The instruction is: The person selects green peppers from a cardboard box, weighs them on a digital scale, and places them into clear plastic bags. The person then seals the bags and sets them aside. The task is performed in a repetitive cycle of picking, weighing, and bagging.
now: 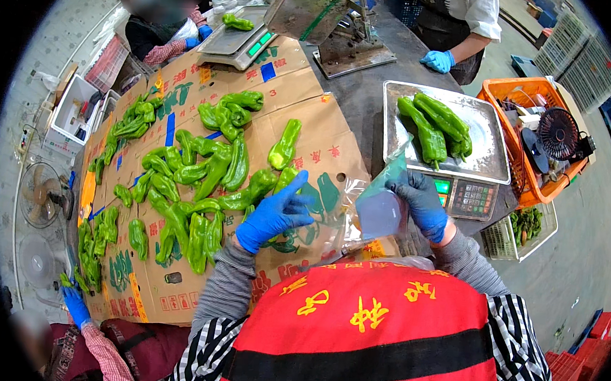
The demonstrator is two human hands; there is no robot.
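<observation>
My left hand, in a blue glove, hovers with fingers apart at the near right side of a spread of green peppers; nothing shows in its grasp. Close to its fingertips lie single peppers, one of them a long pepper. In a darker glove, my right hand is closed on the edge of a clear plastic bag with a green and bluish part. Just beyond that hand, a digital scale carries several long green peppers on its metal pan.
Flattened cardboard covers the table. At the back stand another scale with a pepper and a metal stand. An orange crate holds a small fan. Co-workers' gloved hands rest at the back and left edges.
</observation>
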